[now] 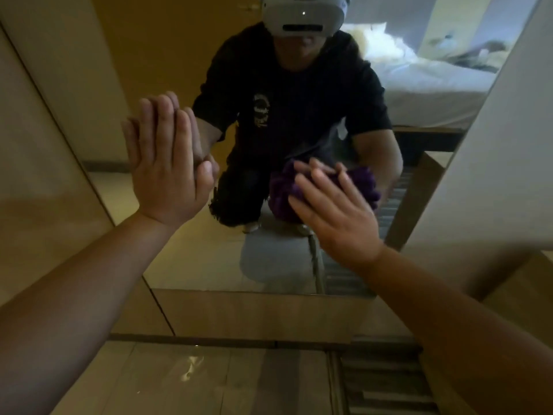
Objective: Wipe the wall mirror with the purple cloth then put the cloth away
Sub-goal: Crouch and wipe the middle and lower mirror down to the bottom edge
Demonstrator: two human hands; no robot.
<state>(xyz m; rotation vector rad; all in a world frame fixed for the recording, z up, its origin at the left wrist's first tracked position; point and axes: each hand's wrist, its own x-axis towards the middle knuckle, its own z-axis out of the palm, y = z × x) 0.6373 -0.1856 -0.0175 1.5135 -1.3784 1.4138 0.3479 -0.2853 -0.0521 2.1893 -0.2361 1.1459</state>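
The wall mirror (194, 259) fills the middle of the head view and shows my own reflection crouching in dark clothes. My left hand (167, 172) lies flat on the glass at the left, fingers together and pointing up, holding nothing. My right hand (332, 211) presses the fluffy purple cloth (281, 193) against the lower middle of the mirror, fingers spread over it. The cloth bulges out to the left and right of my fingers; part of it is hidden under my palm.
A beige wall panel (45, 175) borders the mirror on the left and a pale wall (493, 175) on the right. A wooden base strip (254, 316) runs below the glass, with a glossy floor (179, 381) beneath. A white bed (419, 82) appears in the reflection.
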